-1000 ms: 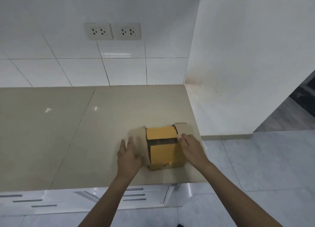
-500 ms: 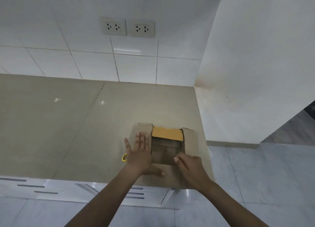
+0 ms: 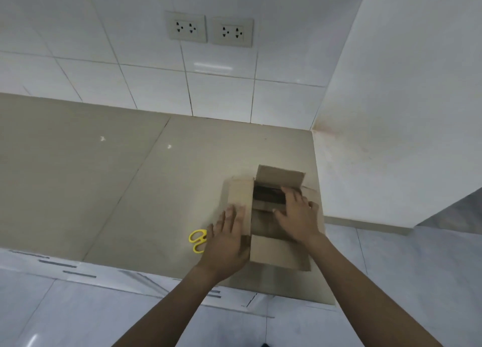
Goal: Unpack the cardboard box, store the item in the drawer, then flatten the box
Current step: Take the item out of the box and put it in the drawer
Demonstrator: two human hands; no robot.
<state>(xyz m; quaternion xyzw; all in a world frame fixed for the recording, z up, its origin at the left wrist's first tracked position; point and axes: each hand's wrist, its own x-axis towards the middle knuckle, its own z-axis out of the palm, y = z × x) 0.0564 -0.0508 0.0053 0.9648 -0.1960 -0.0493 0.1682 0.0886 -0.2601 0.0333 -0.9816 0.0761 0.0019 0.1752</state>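
Observation:
A small brown cardboard box (image 3: pixel 280 252) stands on the beige counter near its right front corner, all flaps folded outward. A dark item (image 3: pixel 268 194) lies inside, only partly visible. My left hand (image 3: pixel 228 238) lies flat on the left flap and the box's left side, fingers spread. My right hand (image 3: pixel 296 213) reaches over the opening from the right, fingers apart above the dark item; I cannot tell if it touches it. White drawer fronts (image 3: pixel 78 272) with dark slot handles run under the counter edge.
Yellow-handled scissors (image 3: pixel 197 239) lie on the counter (image 3: pixel 117 179) just left of my left hand, partly hidden by it. A white side wall (image 3: pixel 391 138) stands close to the right of the box. Tiled wall with two sockets (image 3: pixel 210 31) behind.
The near and far flaps, shut a second ago, now lie folded outward and the box stands open. My right hand moved from the near flap to over the opening. The camera came closer.

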